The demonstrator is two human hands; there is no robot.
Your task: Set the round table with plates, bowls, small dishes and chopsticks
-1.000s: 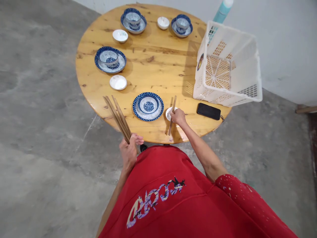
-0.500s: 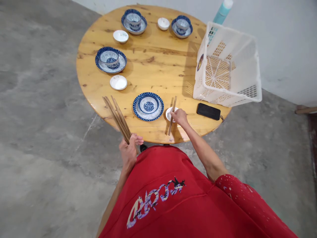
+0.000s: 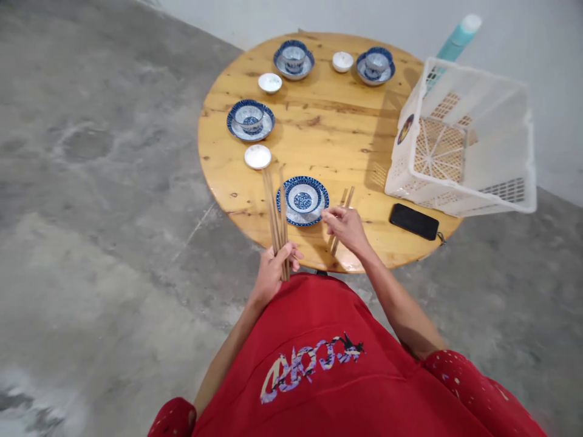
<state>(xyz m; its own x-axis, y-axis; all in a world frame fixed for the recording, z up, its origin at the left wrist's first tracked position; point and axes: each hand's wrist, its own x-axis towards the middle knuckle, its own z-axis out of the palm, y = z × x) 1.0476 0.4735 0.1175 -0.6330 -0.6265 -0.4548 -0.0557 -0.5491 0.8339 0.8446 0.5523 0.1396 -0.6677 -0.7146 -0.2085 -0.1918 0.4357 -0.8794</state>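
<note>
In my left hand [image 3: 274,273], at the table's near edge, is a bundle of wooden chopsticks [image 3: 277,227] pointing away from me, blurred at the tips. My right hand [image 3: 347,229] hovers with its fingers loosely bent and apart, holding nothing. Beneath it lies a pair of chopsticks [image 3: 350,197], and the hand covers their middle and nearly all of the small white dish under them. Between both hands sits a blue-patterned plate [image 3: 324,203] with a matching bowl [image 3: 303,199] on it. The bundle's tips overlap the plate's left rim.
Farther round the wooden table [image 3: 328,133] stand more bowls on plates [image 3: 250,121], with small white dishes [image 3: 257,156] between them. A white plastic crate [image 3: 401,164] occupies the right side, a black phone [image 3: 414,221] in front of it. Behind the crate rises a turquoise cylinder [image 3: 455,44].
My right hand has let go of the pair of chopsticks, leaving it over the small dish, and shifted left. My left hand has brought the bundle nearer the plate. The view has swung left.
</note>
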